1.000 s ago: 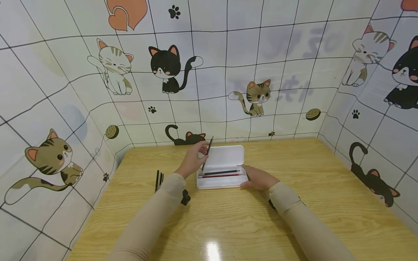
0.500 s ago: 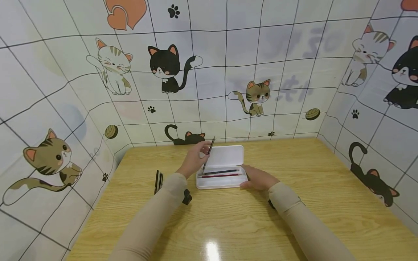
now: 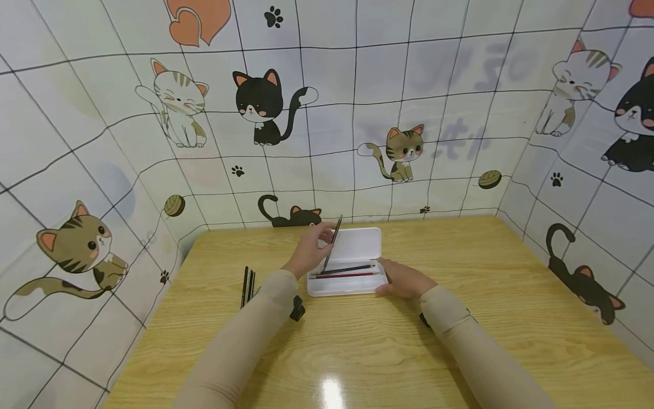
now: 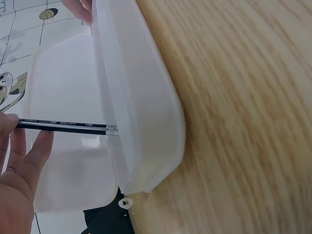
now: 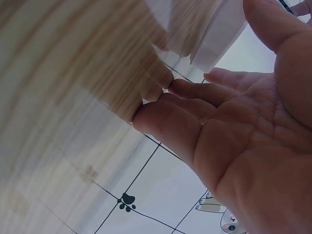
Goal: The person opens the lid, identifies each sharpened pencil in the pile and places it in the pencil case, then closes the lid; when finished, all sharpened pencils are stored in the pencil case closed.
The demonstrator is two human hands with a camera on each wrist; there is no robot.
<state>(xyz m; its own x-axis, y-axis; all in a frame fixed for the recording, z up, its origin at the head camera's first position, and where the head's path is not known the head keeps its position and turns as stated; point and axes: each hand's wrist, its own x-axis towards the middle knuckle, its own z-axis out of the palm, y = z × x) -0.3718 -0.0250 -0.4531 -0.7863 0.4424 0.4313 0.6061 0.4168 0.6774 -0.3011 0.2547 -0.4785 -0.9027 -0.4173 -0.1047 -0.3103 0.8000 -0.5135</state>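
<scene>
A white pencil case (image 3: pixel 352 292) lies open on the table, its lid (image 3: pixel 360 243) folded back. My left hand (image 3: pixel 308 250) pinches a black HB pencil (image 4: pixel 63 126) between thumb and fingers over the left part of the case. That pencil is tilted, its silver ferrule end pointing down into the tray. Inside lie a dark pencil (image 3: pixel 352 268) and a red pencil (image 3: pixel 343 276), side by side. My right hand (image 3: pixel 407 278) holds the case's right end, thumb at the front corner and fingers behind. In the right wrist view its other fingertips (image 5: pixel 146 117) rest on the tabletop.
Several black pencils (image 3: pixel 246 287) lie on the wooden table (image 3: pixel 409 358) left of the case, partly hidden by my left sleeve (image 3: pixel 240 341). A cat-printed cloth wall (image 3: pixel 332 130) closes off the back and both sides.
My left hand has moved slightly right along the case, and the pinched pencil has shifted right and leans a little more. The case and my right hand stay in place.
</scene>
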